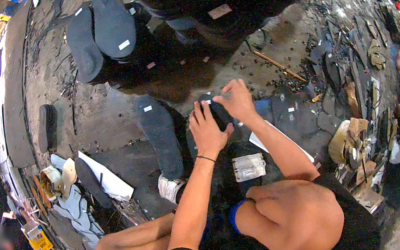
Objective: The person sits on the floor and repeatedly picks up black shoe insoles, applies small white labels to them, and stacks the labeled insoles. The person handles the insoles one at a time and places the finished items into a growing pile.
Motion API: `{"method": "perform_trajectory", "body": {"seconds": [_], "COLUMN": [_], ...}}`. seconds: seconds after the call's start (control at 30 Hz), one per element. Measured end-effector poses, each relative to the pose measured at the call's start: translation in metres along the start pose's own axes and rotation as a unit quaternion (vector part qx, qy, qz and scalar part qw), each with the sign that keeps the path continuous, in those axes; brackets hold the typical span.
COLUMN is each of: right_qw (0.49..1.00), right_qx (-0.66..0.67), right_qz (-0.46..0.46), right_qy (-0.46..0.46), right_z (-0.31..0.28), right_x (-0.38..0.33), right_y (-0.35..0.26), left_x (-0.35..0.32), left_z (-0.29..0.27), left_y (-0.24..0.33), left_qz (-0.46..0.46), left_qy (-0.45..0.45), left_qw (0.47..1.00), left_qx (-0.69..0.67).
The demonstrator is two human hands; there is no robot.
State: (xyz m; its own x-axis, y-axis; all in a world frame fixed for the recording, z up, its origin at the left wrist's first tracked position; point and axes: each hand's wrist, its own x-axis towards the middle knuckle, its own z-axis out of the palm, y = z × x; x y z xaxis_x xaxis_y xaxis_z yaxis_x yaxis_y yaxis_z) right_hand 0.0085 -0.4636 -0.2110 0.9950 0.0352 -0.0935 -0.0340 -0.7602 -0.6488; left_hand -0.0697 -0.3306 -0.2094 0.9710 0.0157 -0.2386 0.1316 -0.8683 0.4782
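Head view, frame centre: left hand (207, 130) lies flat, fingers pressed together, on a dark sole-shaped piece (219, 113). Right hand (237, 100) pinches that piece's far edge. Piece is black, matte, mostly hidden by both hands. Just left of it lies a dark flat sole (160, 135) with a small white tag on grimy floor (104, 114).

A dark sole piece (219, 114) is lying flat on the floor (105, 119), near the middle of the work area, partly covered by both hands. It is black, oblong and rounded at its far end, pointing away from the person.
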Motion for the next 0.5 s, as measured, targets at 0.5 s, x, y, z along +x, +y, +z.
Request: {"method": "perform_trajectory", "body": {"seconds": [0.5], "right_qw": [0.986], "right_qx": [-0.127], "right_qz": [-0.072], "right_qy": [0.083], "right_z": [-0.118], "right_x": [-0.115], "right_y": [0.035], "left_x": [-0.045], "left_z": [-0.078], "left_y": [0.021], "left_qz": [-0.014], "left_qy": [-0.337], "left_qw": [0.843], "left_qx": [-0.419]}}
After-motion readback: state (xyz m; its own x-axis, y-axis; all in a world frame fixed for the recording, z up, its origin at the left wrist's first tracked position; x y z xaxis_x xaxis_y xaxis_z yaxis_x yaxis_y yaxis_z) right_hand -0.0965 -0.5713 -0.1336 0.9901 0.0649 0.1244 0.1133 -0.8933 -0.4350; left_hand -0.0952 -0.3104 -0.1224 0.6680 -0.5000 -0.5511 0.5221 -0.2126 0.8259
